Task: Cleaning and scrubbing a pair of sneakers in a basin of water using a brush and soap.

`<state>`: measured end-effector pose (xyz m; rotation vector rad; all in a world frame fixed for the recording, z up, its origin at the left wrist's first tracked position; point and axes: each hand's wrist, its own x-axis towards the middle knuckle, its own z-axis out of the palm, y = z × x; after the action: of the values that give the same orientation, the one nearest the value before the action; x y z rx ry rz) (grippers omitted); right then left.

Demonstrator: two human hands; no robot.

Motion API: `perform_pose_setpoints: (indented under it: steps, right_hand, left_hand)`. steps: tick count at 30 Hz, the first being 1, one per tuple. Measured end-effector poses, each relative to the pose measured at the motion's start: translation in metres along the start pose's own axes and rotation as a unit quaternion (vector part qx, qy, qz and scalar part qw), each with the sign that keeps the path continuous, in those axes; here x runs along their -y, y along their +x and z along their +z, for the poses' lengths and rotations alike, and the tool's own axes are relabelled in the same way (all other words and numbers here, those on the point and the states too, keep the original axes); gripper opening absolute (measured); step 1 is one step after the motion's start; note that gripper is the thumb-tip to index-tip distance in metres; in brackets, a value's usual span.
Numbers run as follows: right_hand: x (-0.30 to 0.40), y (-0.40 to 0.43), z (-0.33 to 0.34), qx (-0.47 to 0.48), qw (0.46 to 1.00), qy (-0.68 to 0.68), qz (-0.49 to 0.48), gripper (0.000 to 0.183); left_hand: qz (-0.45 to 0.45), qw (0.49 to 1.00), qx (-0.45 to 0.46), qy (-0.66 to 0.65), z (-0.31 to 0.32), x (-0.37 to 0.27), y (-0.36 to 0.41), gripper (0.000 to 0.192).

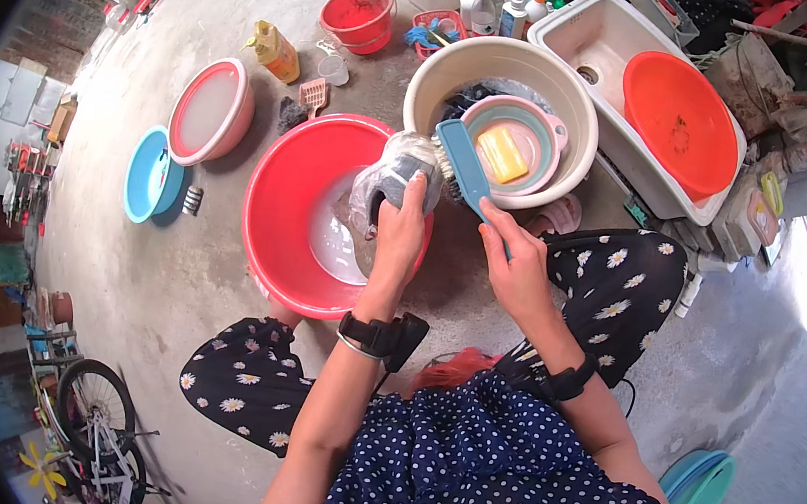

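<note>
My left hand [403, 225] grips a grey and whitish shoe [399, 176], wet-looking, above the right side of a large red plastic basin [284, 237] with cloudy water at its bottom. My right hand [516, 254] holds a blue scrubbing brush [468, 169] by its handle; its pale bristles face the shoe, close to its right side. Whether they touch, I cannot tell. Behind the brush, a yellow bar of soap [502, 154] lies in a small pink and grey-green basin [553, 157]. That one sits inside a large cream basin [434, 67] with dark items in it.
A white sink [563, 26] holding an orange-red basin [679, 127] stands at the upper right. Bottles [483, 16], a red bucket [357, 16] and a yellow detergent bottle [275, 51] are beyond. Pink [211, 111] and blue [148, 175] basins stand left; a bicycle [100, 411] is lower left.
</note>
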<state>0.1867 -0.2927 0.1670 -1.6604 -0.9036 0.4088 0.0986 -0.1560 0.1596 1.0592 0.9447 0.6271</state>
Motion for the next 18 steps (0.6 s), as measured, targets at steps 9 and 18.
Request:
perform_pose_setpoints:
  steps: [9, 18]
  right_hand:
    - [-0.0005, 0.0015, 0.0016, 0.008, 1.0, 0.0, -0.002, 0.028]
    - [-0.0011, 0.0033, 0.0031, 0.007, 1.0, -0.005, -0.011, 0.027]
  left_hand:
    - [-0.01, 1.0, 0.005, 0.003, -0.0013, -0.0036, -0.0013, 0.035]
    - [-0.022, 0.999, 0.027, -0.022, -0.005, -0.0045, 0.0016, 0.05]
